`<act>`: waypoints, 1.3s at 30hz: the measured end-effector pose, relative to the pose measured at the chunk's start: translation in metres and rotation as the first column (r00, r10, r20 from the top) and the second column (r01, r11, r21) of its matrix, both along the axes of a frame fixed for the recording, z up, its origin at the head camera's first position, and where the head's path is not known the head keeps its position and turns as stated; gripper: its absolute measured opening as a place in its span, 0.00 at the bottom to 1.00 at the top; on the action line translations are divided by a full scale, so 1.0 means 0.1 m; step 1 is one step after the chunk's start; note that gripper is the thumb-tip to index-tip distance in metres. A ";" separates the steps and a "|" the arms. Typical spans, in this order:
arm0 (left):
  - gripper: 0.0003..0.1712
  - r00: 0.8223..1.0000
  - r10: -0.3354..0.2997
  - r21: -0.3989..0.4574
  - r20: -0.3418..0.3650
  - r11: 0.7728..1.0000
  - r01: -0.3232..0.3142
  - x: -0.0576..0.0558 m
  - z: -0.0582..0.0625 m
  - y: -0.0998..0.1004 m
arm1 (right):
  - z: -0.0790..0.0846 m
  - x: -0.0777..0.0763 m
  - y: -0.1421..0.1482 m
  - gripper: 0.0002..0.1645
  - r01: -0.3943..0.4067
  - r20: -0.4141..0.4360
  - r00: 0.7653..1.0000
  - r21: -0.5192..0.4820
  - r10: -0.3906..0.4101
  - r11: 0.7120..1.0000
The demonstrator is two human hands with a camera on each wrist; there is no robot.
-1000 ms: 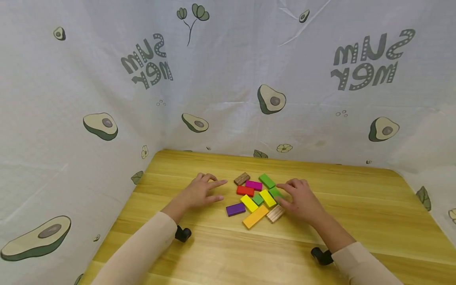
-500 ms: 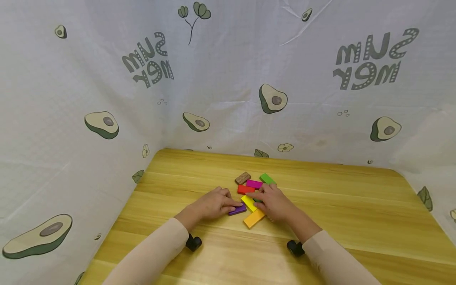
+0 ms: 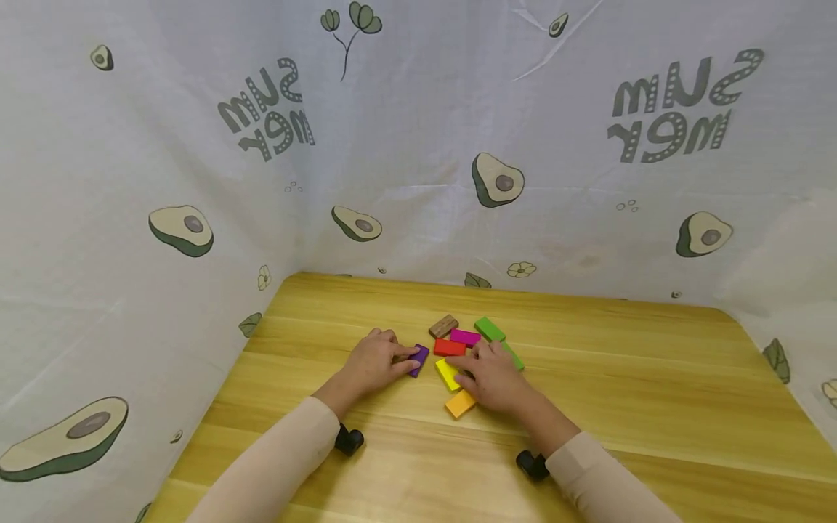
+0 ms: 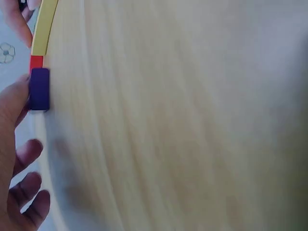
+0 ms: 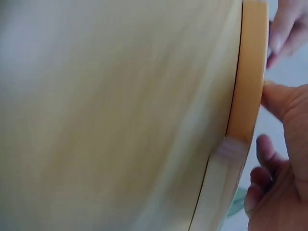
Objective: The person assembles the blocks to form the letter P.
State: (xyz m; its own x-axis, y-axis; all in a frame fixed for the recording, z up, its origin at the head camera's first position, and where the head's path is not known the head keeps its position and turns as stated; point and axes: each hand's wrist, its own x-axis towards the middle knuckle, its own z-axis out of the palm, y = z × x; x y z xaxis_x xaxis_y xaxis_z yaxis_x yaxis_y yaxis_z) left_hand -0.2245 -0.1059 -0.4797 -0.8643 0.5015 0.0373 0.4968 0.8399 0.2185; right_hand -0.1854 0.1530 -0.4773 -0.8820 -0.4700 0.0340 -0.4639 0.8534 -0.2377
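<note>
In the head view my left hand (image 3: 374,362) pinches a purple block (image 3: 419,361) between thumb and index finger, on the left side of a loose group of coloured blocks. The left wrist view shows that purple block (image 4: 40,89) at the fingertips, the other fingers loosely bent. My right hand (image 3: 495,376) reaches over the group and pinches a yellow block (image 3: 447,375) with thumb and index finger. An orange block (image 3: 461,404) lies just below it, partly under the hand. In the right wrist view the orange block (image 5: 248,72) hides most of the thumb's contact.
Beyond the hands lie a red block (image 3: 450,348), a magenta block (image 3: 466,338), a dark brown block (image 3: 443,326) and a green block (image 3: 490,329). A second green block (image 3: 514,357) shows past the right hand. Printed cloth (image 3: 418,145) hangs behind the wooden table (image 3: 418,465).
The left hand came in, took hold of the purple block, turned it and drew it left and away. The right hand moved left over the group; the yellow block shifted slightly left.
</note>
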 end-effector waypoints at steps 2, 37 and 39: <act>0.24 0.998 0.067 0.028 -0.010 0.997 -0.067 -0.03 -0.03 0.01 | -0.01 0.04 -0.11 0.24 0.047 0.013 0.999 -0.022 -0.046 0.999; 0.33 0.982 0.131 0.056 0.138 0.989 -0.140 -0.17 0.03 0.00 | -0.03 0.22 -0.62 0.31 0.405 0.112 0.914 -0.254 -0.390 0.878; 0.33 0.980 0.140 0.047 0.144 0.988 -0.148 -0.19 0.05 -0.01 | -0.01 0.25 -0.56 0.34 0.435 0.107 0.900 -0.252 -0.422 0.864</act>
